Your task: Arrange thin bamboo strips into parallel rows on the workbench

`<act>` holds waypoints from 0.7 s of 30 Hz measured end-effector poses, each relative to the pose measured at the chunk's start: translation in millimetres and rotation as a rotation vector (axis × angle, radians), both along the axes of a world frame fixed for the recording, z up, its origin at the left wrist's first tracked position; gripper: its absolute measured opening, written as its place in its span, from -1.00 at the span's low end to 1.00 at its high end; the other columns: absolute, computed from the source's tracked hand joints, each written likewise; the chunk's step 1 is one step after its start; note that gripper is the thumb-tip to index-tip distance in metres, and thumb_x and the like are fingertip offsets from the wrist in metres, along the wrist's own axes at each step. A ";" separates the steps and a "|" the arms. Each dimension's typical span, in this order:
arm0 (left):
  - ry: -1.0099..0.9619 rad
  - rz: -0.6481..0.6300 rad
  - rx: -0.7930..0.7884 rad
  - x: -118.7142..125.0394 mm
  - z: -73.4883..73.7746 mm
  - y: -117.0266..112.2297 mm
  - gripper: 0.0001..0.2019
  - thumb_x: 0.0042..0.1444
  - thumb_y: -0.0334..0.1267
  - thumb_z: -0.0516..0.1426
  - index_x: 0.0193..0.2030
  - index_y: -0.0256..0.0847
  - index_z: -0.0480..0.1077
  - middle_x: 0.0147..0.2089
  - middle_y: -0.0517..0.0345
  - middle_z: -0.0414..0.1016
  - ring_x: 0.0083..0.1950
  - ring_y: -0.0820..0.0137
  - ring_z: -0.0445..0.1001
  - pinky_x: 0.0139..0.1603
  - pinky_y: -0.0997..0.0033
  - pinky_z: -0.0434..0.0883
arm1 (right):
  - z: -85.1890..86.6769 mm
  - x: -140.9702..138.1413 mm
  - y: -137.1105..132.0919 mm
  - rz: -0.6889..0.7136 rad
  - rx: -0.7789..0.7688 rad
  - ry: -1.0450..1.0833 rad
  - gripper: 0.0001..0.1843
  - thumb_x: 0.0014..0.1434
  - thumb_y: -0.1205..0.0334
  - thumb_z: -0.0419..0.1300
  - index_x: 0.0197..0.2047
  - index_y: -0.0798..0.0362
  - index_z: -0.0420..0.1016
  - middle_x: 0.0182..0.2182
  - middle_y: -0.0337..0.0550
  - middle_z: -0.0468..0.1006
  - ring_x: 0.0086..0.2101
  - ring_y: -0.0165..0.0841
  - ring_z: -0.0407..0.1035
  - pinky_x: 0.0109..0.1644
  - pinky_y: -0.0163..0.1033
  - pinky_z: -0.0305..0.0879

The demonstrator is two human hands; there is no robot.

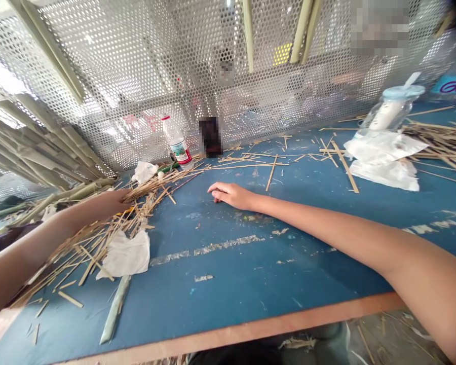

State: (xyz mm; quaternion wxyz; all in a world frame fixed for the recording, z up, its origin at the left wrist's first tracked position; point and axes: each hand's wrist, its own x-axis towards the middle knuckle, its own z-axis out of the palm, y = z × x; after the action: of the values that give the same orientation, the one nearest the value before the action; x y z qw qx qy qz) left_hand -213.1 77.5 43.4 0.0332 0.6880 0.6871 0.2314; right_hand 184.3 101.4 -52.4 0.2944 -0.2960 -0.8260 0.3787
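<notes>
On the left, my left hand reaches into a heap of thin bamboo strips. It touches the strips, but its fingers are hidden among them, so I cannot see whether they grip any. Near the middle of the blue tabletop, my right hand rests with fingers loosely bent and apart, holding nothing. A crumpled white tissue lies over the near side of the heap. From under it sticks out a pale green bamboo piece.
A perforated metal screen closes off the back. Before it stand a red-capped bottle and a dark blurred object. At right are a lidded cup, tissues and more strips. Thick bamboo pieces lean at left.
</notes>
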 end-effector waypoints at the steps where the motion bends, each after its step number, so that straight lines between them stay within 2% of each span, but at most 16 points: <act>1: 0.018 -0.033 -0.036 -1.2 4.8 -0.8 -0.46 -0.46 0.07 0.43 -0.28 -0.11 0.53 -0.51 0.32 0.54 -0.51 0.35 0.42 -0.45 0.47 0.25 | 0.5 0.1 -0.5 0.000 -0.002 0.000 -0.68 0.37 0.14 -0.02 0.06 0.09 0.40 -0.25 -0.13 0.56 -0.20 -0.31 0.47 -0.07 -0.22 0.28; 4: 0.067 -0.058 -0.072 -7.7 21.1 -1.8 -0.55 -0.22 0.10 0.38 -0.23 -0.09 0.50 -0.53 0.38 0.50 -0.56 0.44 0.38 -0.53 0.55 0.17 | 1.3 0.8 -1.6 0.004 0.000 0.003 -0.67 0.37 0.12 -0.03 0.07 0.08 0.40 -0.24 -0.13 0.57 -0.18 -0.31 0.47 -0.06 -0.22 0.28; 7: 0.044 -0.031 -0.070 -12.9 35.9 -5.0 -0.65 -0.01 0.08 0.28 -0.36 -0.16 0.40 -0.67 0.42 0.38 -0.67 0.49 0.31 -0.61 0.59 0.17 | 0.9 1.4 -2.0 0.014 0.027 -0.002 -0.67 0.38 0.11 -0.04 0.05 0.06 0.41 -0.22 -0.12 0.58 -0.18 -0.31 0.46 -0.05 -0.21 0.27; 10: -0.014 0.000 -0.024 -8.2 51.2 -16.1 -0.72 0.14 -0.04 0.19 -0.42 -0.20 0.33 -0.69 0.38 0.37 -0.69 0.51 0.32 -0.64 0.59 0.22 | -1.2 1.0 -0.4 0.013 0.010 -0.001 -0.68 0.37 0.11 -0.03 0.05 0.06 0.41 -0.23 -0.11 0.58 -0.18 -0.31 0.46 -0.05 -0.20 0.28; 12: -0.131 0.011 0.091 1.2 61.9 -27.8 -0.77 0.13 -0.13 0.19 -0.43 -0.22 0.35 -0.69 0.37 0.37 -0.69 0.54 0.30 -0.66 0.60 0.22 | -3.1 0.1 1.8 0.008 -0.042 0.026 -0.68 0.37 0.12 -0.02 0.04 0.08 0.41 -0.26 -0.12 0.57 -0.19 -0.31 0.47 -0.06 -0.20 0.30; 15: -0.468 -0.024 0.326 18.7 74.3 -45.7 -0.85 0.03 -0.27 0.24 -0.42 -0.21 0.34 -0.66 0.42 0.31 -0.68 0.54 0.29 -0.67 0.54 0.30 | -5.1 -1.1 5.1 0.006 -0.103 0.076 -0.71 0.37 0.13 0.00 0.01 0.08 0.41 -0.31 -0.13 0.56 -0.23 -0.32 0.48 -0.08 -0.21 0.33; 18: -0.699 -0.101 0.476 33.4 79.2 -56.8 -0.82 -0.04 -0.34 0.27 -0.41 -0.19 0.31 -0.62 0.42 0.28 -0.66 0.54 0.28 -0.67 0.49 0.31 | -5.8 -1.4 5.8 0.016 -0.123 0.091 -0.72 0.37 0.13 0.00 0.00 0.08 0.40 -0.30 -0.12 0.56 -0.22 -0.32 0.48 -0.07 -0.21 0.34; 21: -0.821 -0.162 0.523 46.7 78.6 -61.8 -0.77 -0.12 -0.36 0.31 -0.43 -0.17 0.30 -0.61 0.41 0.28 -0.67 0.53 0.24 -0.69 0.48 0.26 | -6.8 -1.5 4.5 0.015 -0.144 0.106 -0.72 0.37 0.12 0.01 -0.01 0.08 0.40 -0.32 -0.13 0.56 -0.23 -0.32 0.47 -0.07 -0.21 0.34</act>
State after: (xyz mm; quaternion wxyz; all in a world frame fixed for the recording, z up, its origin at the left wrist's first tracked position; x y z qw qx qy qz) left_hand -166.4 15.7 122.0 0.1452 0.5767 0.4803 0.6447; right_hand 182.8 105.9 -59.1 0.3130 -0.2898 -0.7819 0.4546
